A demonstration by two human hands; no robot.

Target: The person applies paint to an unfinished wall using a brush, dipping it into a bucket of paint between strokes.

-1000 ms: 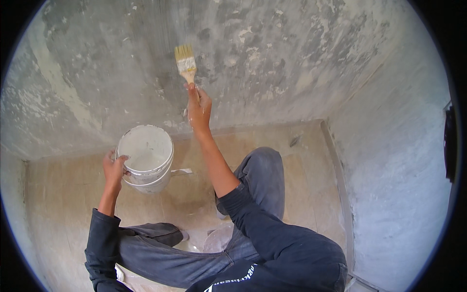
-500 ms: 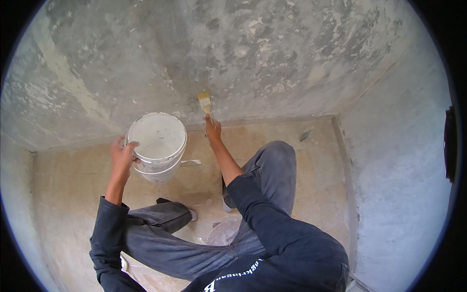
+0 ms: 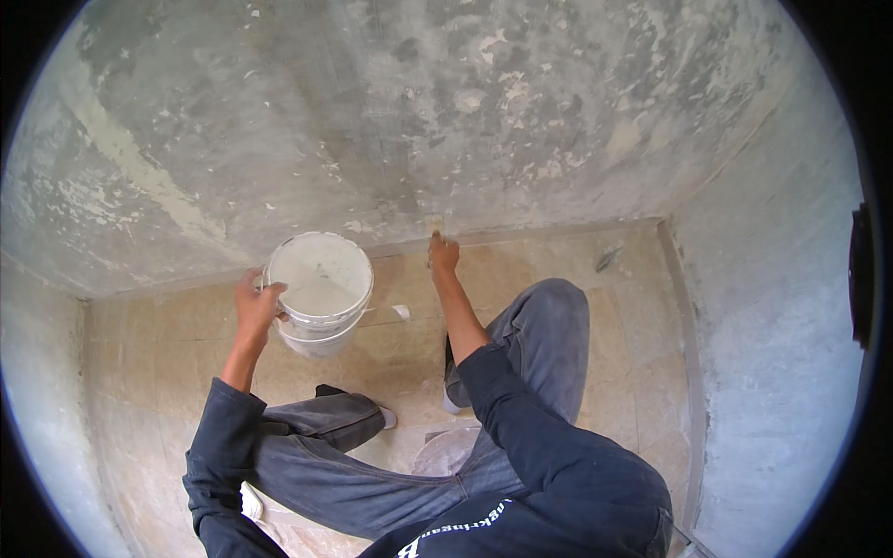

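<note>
At the left, my left hand (image 3: 258,302) grips the rim of a white plastic bucket (image 3: 321,345), its thumb over the edge. The bucket is tilted, and a whitish liquid (image 3: 316,288) shows inside. Closed around a paintbrush (image 3: 435,223) is my right hand (image 3: 444,252), low at the foot of the grey wall (image 3: 391,121). The brush's pale bristles are blurred against the wall, and its handle is mostly hidden by the fingers. A damp, darker streak runs down the wall above the brush.
Tan tiles (image 3: 614,344) cover the floor, with a white scrap (image 3: 401,312) right of the bucket. A pale round object (image 3: 446,452) lies between my bent legs. A bluish side wall (image 3: 781,353) stands at the right, and another wall (image 3: 42,372) at the left.
My right hand has brought the brush down the wall to its base and slightly right. My left hand keeps its hold on the bucket. The whole view has shifted a little.
</note>
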